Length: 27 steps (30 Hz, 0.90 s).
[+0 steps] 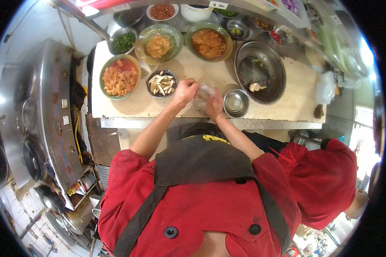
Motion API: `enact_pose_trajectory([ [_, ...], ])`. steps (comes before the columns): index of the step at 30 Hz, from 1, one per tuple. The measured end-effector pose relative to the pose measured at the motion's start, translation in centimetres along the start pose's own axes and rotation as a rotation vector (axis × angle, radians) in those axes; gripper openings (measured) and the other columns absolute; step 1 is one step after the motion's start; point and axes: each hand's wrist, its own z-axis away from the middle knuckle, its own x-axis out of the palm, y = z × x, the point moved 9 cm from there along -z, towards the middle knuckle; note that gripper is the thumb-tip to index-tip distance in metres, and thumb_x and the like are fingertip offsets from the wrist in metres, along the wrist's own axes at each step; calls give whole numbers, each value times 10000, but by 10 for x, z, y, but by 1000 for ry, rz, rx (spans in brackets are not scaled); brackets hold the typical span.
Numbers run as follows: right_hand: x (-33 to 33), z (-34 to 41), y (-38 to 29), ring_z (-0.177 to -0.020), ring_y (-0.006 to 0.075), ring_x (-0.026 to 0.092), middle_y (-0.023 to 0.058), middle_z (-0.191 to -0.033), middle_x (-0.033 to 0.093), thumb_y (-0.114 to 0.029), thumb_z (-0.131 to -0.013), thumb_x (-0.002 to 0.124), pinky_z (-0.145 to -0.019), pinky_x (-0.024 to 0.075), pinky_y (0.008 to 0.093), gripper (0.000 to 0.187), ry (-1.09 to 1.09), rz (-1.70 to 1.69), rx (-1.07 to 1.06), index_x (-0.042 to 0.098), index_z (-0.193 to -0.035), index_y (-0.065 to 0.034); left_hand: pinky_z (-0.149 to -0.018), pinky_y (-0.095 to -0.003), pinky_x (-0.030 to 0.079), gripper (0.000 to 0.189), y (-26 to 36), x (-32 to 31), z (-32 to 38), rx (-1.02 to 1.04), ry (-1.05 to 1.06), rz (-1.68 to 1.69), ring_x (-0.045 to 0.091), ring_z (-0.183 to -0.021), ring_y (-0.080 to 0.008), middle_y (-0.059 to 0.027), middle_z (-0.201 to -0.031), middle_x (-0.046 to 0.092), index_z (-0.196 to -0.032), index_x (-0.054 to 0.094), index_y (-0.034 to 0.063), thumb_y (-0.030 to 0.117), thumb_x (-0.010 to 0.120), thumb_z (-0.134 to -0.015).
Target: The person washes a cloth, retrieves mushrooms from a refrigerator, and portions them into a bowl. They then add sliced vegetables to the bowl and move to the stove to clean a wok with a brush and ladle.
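Over the front of a light cutting board [193, 113], my left hand [186, 91] has its fingers closed on a clear plastic bag [199, 102]. The bag also lies against my right hand [214, 104], which is blurred, so its grip is unclear. To the left of my left hand sits a metal bowl of pale sliced strips [161, 84]. A small metal bowl [236, 103], with no food visible in it, stands just right of my right hand.
Bowls of raw marinated meat [120, 77], orange minced mixture [158, 46], sauced meat [209, 43] and chopped greens [123, 42] line the board. A large dark basin [260, 72] stands right. A co-worker in red [323, 183] is close at right; a steel stove unit [56, 112] stands left.
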Motion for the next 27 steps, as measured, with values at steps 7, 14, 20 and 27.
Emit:
enact_pose_trajectory([
  [7,62,-11,2,-1001,349,589,200,-1093,616,-141,-783,582,-809,483,413,228,-668,389,-82,623,-991,-58,-553,-293,424,248,24,15,22,223,-48,-195,515,-598,-134,-47,-641,577,-788,616,-57,185,601,-841],
  [14,35,-12,-35,-995,355,598,194,-1040,645,-406,-804,591,-865,441,485,421,-658,588,-284,614,-1094,-101,-612,-295,469,264,13,1,33,170,-42,-352,560,-649,-119,-79,-688,625,-883,632,-48,208,642,-821],
  [20,-36,18,-17,-1027,288,569,130,-936,661,-310,-762,651,-837,418,439,313,-1075,1138,-309,664,-916,-38,-584,-288,456,232,9,-9,37,133,55,-322,548,-611,-119,-70,-650,616,-867,639,-55,174,637,-825],
  [27,-59,51,-85,-899,268,548,75,-825,601,-88,-667,646,-797,419,411,139,-1054,749,-740,616,-803,-86,-622,-305,477,216,13,9,49,202,24,-268,602,-675,-156,-112,-736,658,-945,633,-57,110,619,-808],
])
